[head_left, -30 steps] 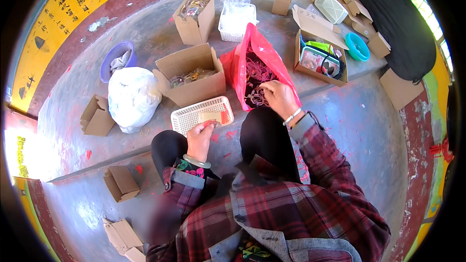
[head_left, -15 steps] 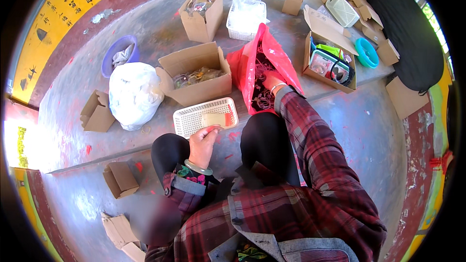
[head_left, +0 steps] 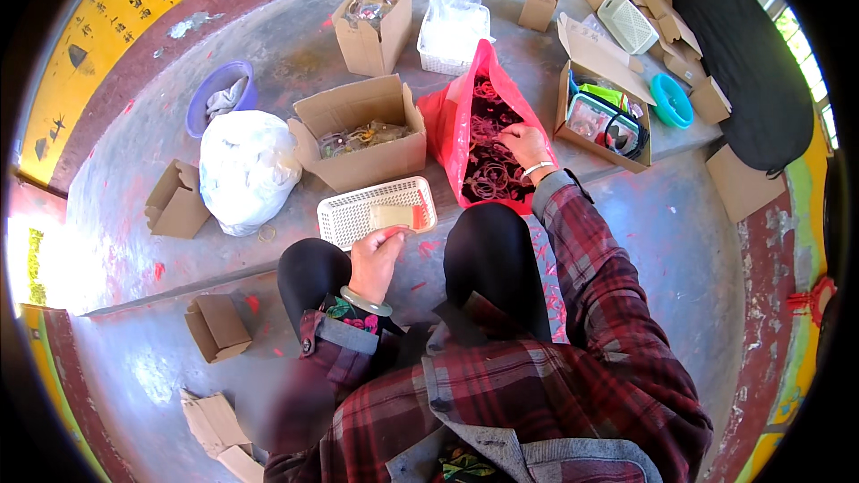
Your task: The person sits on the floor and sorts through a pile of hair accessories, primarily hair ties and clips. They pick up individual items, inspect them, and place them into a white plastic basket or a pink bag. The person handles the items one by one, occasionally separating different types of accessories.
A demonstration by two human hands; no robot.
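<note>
My right hand (head_left: 526, 145) is at the mouth of a red plastic bag (head_left: 445, 130), its fingers drawn together over a tangle of dark reddish loops (head_left: 490, 181). Whatever those fingers grip is too small to make out. My left hand (head_left: 377, 259) pinches thumb against fingers just in front of a white perforated basket (head_left: 335, 225); anything between the tips cannot be made out. Inside the basket lies a flat beige piece (head_left: 390, 216) with a red part at its right end.
Behind the basket stands an open cardboard box (head_left: 376, 165) of small bagged items. A stuffed white plastic bag (head_left: 247, 174) and a purple basin (head_left: 204, 107) are on the left. To the right are a filled box (head_left: 580, 154) and a teal basin (head_left: 673, 100). A floor step crosses before me.
My right hand has risen out of the red bag's contents and shifted right, showing more of the loops. My left hand keeps its pinch in nearly the same place.
</note>
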